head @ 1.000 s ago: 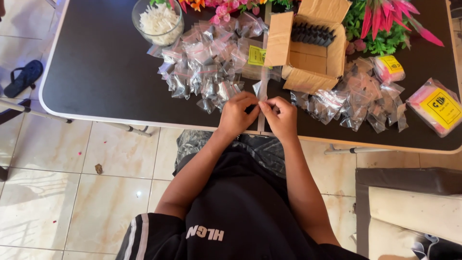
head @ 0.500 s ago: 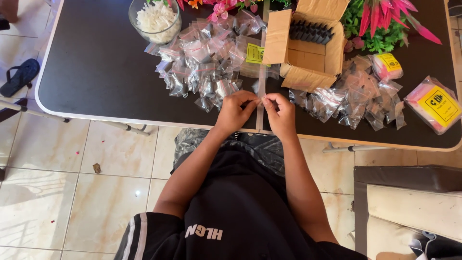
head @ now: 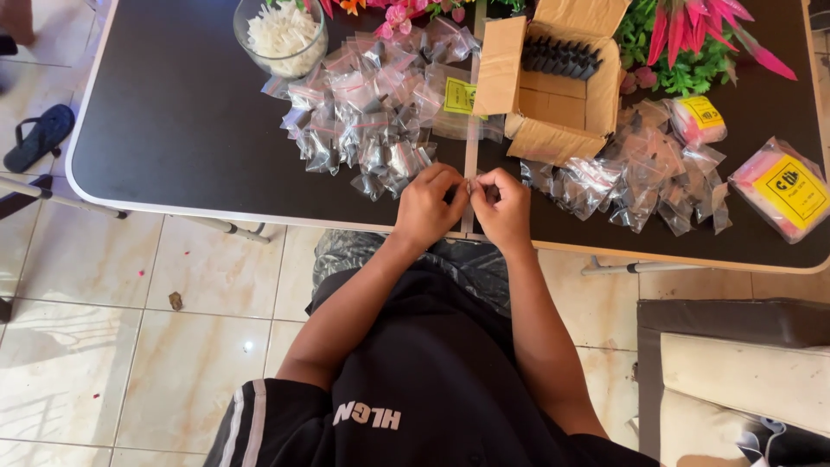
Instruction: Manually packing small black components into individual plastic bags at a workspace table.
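Small clear packet [head: 471, 185], too tiny to make out fully, sits pinched between both hands at the near edge of a dark table [head: 173, 121], close to the centre of the view. Left hand [head: 430, 206] and right hand [head: 502, 206] meet fingertip to fingertip over it, fingers curled tight and closed on the packet; what is inside it cannot be told.

At 12 o'clock from the hands, an open cardboard box [head: 553, 82] holds a row of small black pieces. At 11 o'clock lies a heap of filled clear bags [head: 367, 112], reaching almost to the left hand. Further out at 11 o'clock stands a glass bowl [head: 281, 35] of white bits. At 2 o'clock a second heap of bags [head: 631, 177] lies just beside the right hand, and at 3 o'clock a pink pack with a yellow label [head: 782, 186] rests near the table's right edge. Artificial flowers [head: 700, 39] line the far edge.

Bare tabletop opens out at 9 to 10 o'clock. Below the near edge, tiled floor [head: 130, 346] shows at 8 o'clock.
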